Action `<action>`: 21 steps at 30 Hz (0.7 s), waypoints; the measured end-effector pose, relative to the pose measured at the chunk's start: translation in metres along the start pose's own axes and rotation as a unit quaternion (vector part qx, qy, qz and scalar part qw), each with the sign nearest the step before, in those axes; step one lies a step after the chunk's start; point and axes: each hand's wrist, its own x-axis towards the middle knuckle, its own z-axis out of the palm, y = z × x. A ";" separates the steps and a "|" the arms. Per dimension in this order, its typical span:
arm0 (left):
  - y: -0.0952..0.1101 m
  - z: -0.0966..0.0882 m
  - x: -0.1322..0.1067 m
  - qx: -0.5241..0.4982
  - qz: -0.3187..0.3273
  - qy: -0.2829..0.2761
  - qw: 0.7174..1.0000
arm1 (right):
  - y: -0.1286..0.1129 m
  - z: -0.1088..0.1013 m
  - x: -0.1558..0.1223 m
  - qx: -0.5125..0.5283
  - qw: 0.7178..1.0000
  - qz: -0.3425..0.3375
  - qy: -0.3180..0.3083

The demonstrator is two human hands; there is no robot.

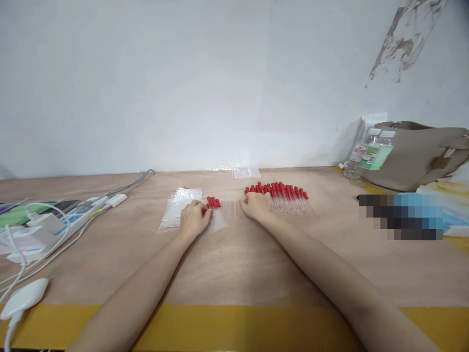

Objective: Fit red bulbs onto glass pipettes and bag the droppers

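My left hand (195,218) rests on a clear plastic bag (219,224), its fingers curled in a pinch with a bit of red rubber bulb showing at the tips. Beside them lie a few loose red rubber bulbs (213,202). Several thin clear tubes (229,208) are lined up between my two hands. My right hand (257,205) has its fingers pressed together just right of these tubes; what they hold, if anything, is hidden. Behind and right of it spreads a row of droppers (289,195) with red bulbs and clear stems, partly covered by the hand.
A stack of clear zip bags (176,209) lies left of my left hand, another bag (247,172) near the wall. Power strip (69,222) and cables fill the left side. Bottles (377,154), a grey handbag (414,151) and a blue package (425,210) stand or lie right.
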 end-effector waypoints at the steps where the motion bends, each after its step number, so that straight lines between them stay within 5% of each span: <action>1: 0.001 -0.001 0.000 0.005 0.002 0.013 1.000 | -0.007 0.002 0.000 0.000 1.000 -0.001 -0.014; 7: 0.013 -0.007 -0.003 -0.059 0.080 0.082 0.992 | -0.033 0.011 0.011 -0.013 0.996 0.039 -0.074; 15: 0.049 -0.012 -0.029 -0.182 0.278 -0.138 0.933 | -0.031 -0.004 -0.005 -0.017 0.999 -0.006 -0.036; 18: 0.054 -0.007 -0.032 -0.195 0.274 -0.152 0.929 | -0.006 -0.009 -0.023 0.003 0.997 -0.074 0.005; 21: 0.056 -0.002 -0.031 -0.206 0.242 -0.137 0.938 | 0.028 -0.007 -0.044 0.088 0.967 -0.233 0.060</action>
